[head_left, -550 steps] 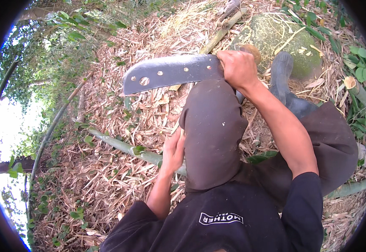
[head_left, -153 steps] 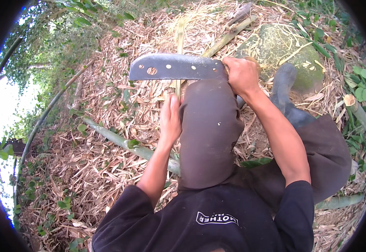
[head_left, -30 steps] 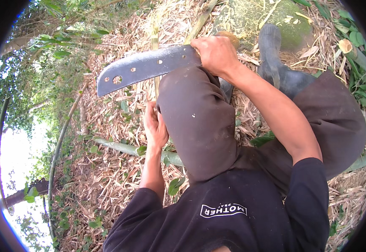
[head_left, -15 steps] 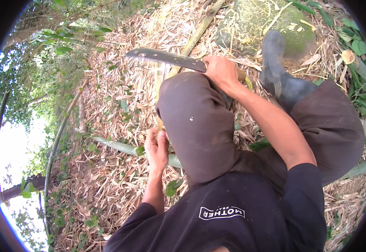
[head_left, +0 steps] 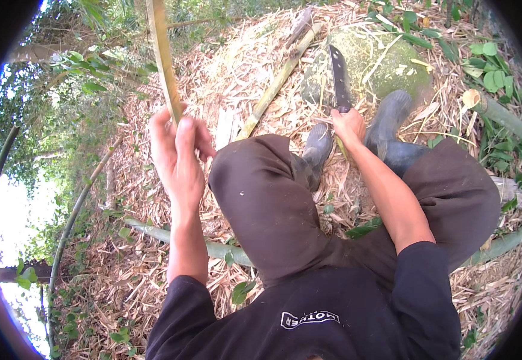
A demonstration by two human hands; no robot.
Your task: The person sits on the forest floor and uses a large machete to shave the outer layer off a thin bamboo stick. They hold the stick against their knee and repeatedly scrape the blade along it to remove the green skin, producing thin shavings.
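— What does each hand have hold of?

— The left hand [head_left: 177, 153] is raised, fingers curled shut around a thin pale-green bamboo strip [head_left: 162, 57] that runs up from the fist and out past the top of the view. The right hand [head_left: 349, 125] is clamped on the handle of a big knife [head_left: 339, 78], whose dark blade points away from the person, out over a mossy rock [head_left: 387, 57].

— Where is all that relative to the body?

— The strip stands to the left of the raised left knee [head_left: 261, 180], which is clad in dark brown trousers. The knife hand sits between the knees, just above two grey rubber boots [head_left: 387, 123] planted on the ground.

— And around them?

— The ground [head_left: 123, 180] is littered with dry bamboo leaves and shavings. A cut bamboo pole [head_left: 279, 81] lies slanting toward the top edge, between strip and knife. Another green pole [head_left: 171, 237] lies across under the left forearm. Green leafy plants [head_left: 489, 57] grow at the right edge beside a cut stump end [head_left: 472, 98].
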